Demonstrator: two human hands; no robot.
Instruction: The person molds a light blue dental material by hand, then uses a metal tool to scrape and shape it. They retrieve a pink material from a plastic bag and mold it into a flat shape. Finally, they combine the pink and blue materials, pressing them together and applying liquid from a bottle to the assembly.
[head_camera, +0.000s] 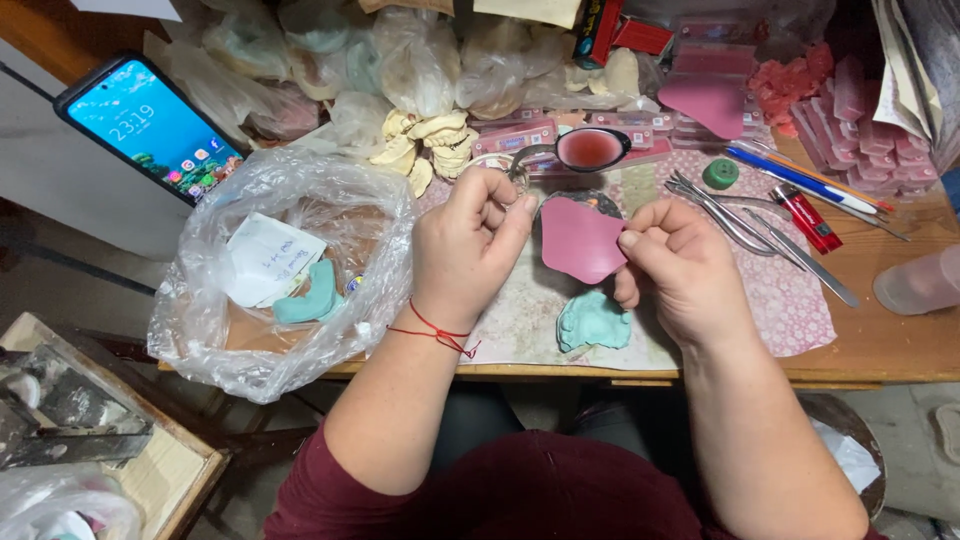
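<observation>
Both hands hover over the table (880, 350): the right hand (680, 275) pinches a pink wax sheet (580, 240), flat, smooth and rounded with a lobed lower edge, held up between the two hands just above a pale green dental cast (592, 320). The left hand (470, 245) is curled, fingertips pinched around something small and metallic that I cannot make out. Beside it lies a clear plastic bag (270, 290) with another green cast inside.
</observation>
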